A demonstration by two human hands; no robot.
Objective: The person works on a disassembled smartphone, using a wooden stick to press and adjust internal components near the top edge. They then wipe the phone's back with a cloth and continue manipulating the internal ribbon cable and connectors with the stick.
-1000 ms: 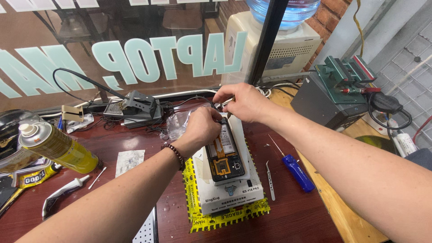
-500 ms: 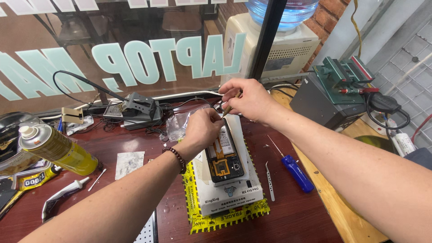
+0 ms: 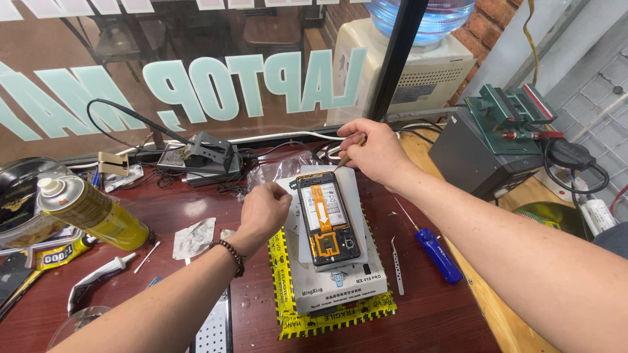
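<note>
On the white pad (image 3: 340,287) lies an opened phone (image 3: 328,217). Right hand (image 3: 374,151) pinches a thin tool (image 3: 348,155) at its top edge. Left hand (image 3: 263,208), fingers curled, rests just left of it; I cannot tell whether its grip holds anything.

Bare tabletop (image 3: 451,314) lies right of the phone (image 3: 329,219), past tweezers (image 3: 396,265) and screwdriver (image 3: 432,248).

Tool (image 3: 345,157) mostly hidden in right hand (image 3: 374,151) — tip tiny

Bright, even light fills the sharp picture, with soft shadows under the forearms on the red-brown table (image 3: 196,216), pale reflections across the far window (image 3: 163,78), a glint on the yellow spray can (image 3: 91,212), and lines bowing slightly toward the edges.
</note>
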